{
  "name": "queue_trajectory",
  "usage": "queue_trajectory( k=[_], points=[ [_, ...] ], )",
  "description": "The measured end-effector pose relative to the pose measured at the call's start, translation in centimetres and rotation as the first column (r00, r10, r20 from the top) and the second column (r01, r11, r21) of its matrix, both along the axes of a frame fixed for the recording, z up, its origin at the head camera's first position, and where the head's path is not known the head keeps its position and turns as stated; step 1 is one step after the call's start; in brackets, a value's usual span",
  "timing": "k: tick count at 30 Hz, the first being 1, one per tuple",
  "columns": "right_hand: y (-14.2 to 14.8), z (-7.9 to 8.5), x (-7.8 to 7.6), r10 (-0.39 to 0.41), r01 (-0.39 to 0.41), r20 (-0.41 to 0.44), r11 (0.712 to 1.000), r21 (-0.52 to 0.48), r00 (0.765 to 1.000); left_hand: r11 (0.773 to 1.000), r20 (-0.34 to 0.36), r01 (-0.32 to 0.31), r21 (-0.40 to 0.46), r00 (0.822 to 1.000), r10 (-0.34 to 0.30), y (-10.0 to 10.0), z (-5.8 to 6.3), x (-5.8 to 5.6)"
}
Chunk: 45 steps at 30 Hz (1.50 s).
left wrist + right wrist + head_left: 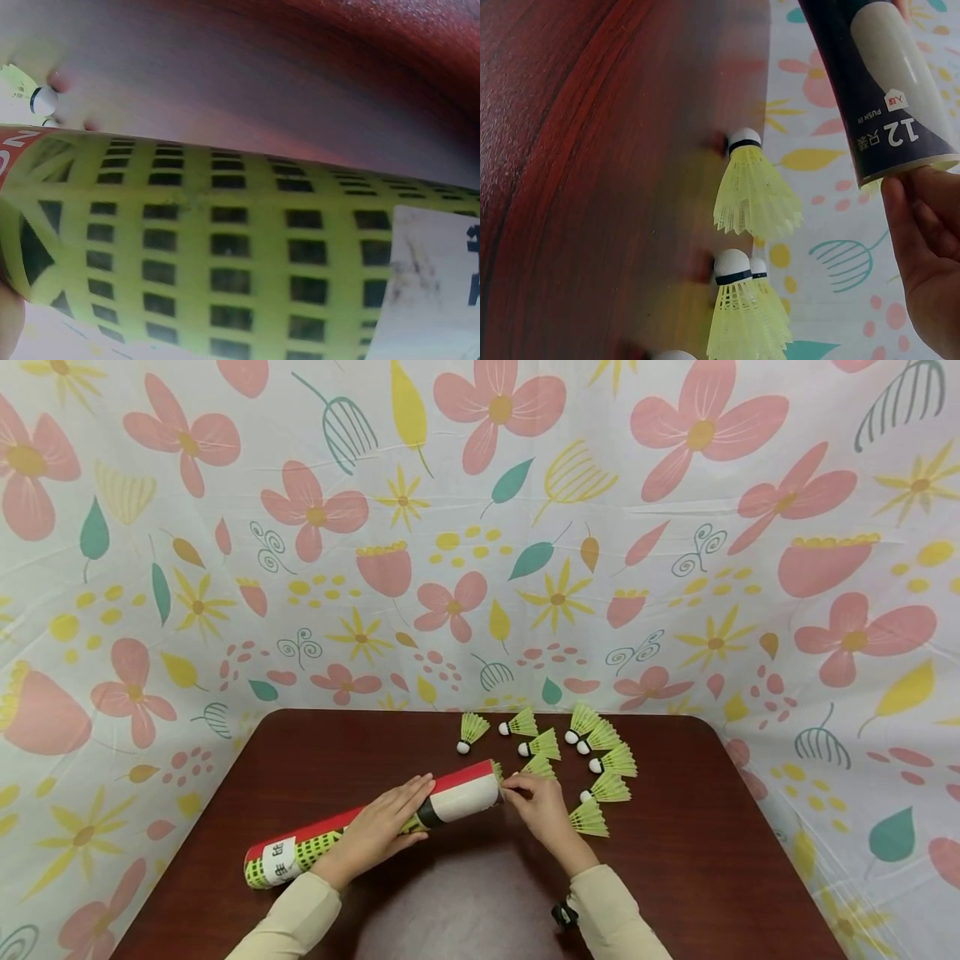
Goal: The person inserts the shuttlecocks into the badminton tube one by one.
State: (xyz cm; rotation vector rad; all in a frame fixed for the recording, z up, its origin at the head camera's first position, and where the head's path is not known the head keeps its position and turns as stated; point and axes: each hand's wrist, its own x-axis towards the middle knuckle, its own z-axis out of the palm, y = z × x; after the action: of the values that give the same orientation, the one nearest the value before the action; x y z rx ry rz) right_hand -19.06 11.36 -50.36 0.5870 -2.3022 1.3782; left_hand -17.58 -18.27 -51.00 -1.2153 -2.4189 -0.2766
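My left hand [378, 828] holds a shuttlecock tube [465, 800] from above, fingers across its upper side and the thumb along the near side. The tube lies slantwise, its right end raised; its yellow-green patterned side fills the left wrist view. At that right mouth my right hand [543, 812] pinches a shuttlecock with thumb and fingertips. In the right wrist view only a bit of its yellow-green skirt [871, 189] shows at the rim; the tube wall and fingers hide the rest.
Several yellow-green shuttlecocks with white heads lie right of the tube's mouth, among them one shuttlecock [473, 731] at the back and another [590, 818] beside my right wrist. The brown table [697, 860] ends at a flower-patterned curtain [450, 527].
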Motion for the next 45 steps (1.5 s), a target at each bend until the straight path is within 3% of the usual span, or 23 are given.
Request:
queue_trajectory(
  k=[9,17,22,26,35,45],
  points=[
    [0.1,-0.2,-0.5,0.053,-0.051,-0.065,0.998,0.041,0.996,1.0,-0.011,0.004,-0.003,1.0,-0.004,-0.1,-0.3,-0.2],
    [0.7,-0.1,-0.7,-0.002,0.002,0.017,0.999,0.038,1.0,0.999,0.015,-0.045,-0.017,0.999,0.045,-0.4,0.1,0.0],
    [1.1,-0.3,-1.0,-0.083,0.08,0.053,0.995,0.061,0.995,0.999,0.009,-0.042,-0.008,0.999,0.043,-0.7,0.1,-0.1],
    [1.0,-0.7,-1.3,-0.13,0.117,0.129,0.988,0.101,0.983,0.999,0.011,-0.039,-0.002,0.999,0.039,-1.0,-0.2,-0.2],
    [-0.4,-2.7,-1.8,-0.078,0.048,0.268,0.992,0.116,0.96,1.0,-0.009,-0.023,0.01,1.0,0.023,-1.4,-0.5,-0.1],
    [-1.4,-4.1,-2.5,-0.107,0.07,0.24,0.985,0.159,0.965,0.999,0.014,-0.044,-0.011,0.999,0.045,-1.7,-0.7,0.1]
  ],
)
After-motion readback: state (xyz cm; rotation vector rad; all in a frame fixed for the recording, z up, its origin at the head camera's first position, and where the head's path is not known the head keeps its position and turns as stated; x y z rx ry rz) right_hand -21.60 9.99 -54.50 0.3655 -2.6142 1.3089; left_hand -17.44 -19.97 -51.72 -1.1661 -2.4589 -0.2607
